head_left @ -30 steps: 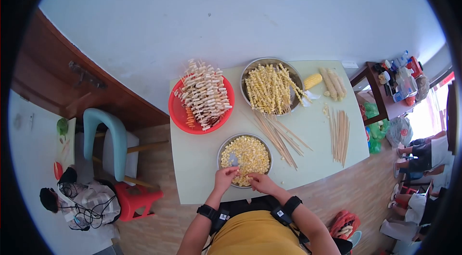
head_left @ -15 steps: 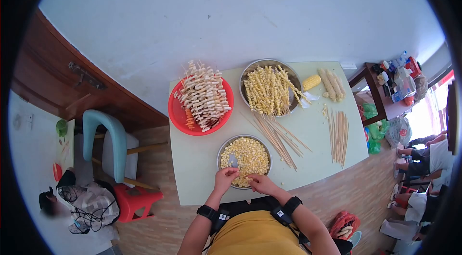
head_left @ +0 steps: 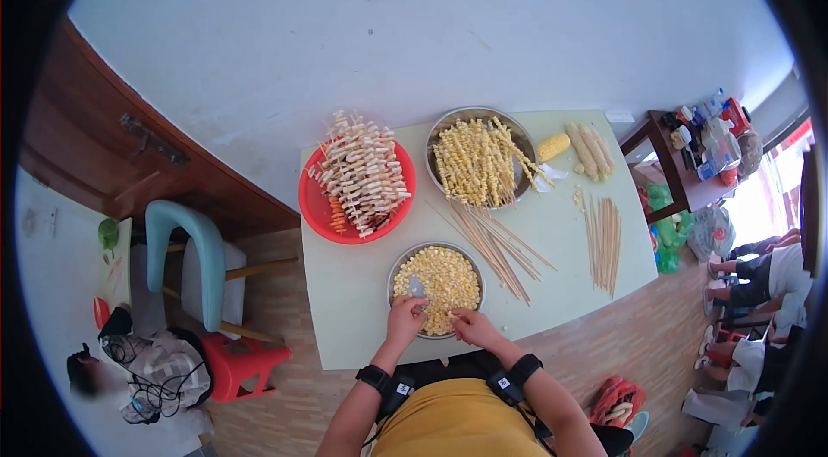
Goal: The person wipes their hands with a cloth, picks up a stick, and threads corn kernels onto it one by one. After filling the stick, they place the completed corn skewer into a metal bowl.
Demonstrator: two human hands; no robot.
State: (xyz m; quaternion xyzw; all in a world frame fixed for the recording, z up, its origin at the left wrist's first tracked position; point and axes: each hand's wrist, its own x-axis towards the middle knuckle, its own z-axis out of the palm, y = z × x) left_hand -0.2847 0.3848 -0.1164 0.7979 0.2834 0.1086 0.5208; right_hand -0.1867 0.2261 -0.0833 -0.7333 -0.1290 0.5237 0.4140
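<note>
Now, lower middle | left hand [head_left: 405, 316] and right hand [head_left: 470, 327] pinch corn pieces, seemingly, at steel bowl [head_left: 395, 263] | risk: slippery pieces roll off table [head_left: 354, 284]

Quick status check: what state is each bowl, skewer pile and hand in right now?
near metal bowl: filled with corn pieces
far metal bowl: heaped with corn skewers
red basin: piled with loaded skewers
bare skewers: loose on table
left hand: in the near bowl, pinching corn
right hand: at bowl rim, pinching corn
</note>
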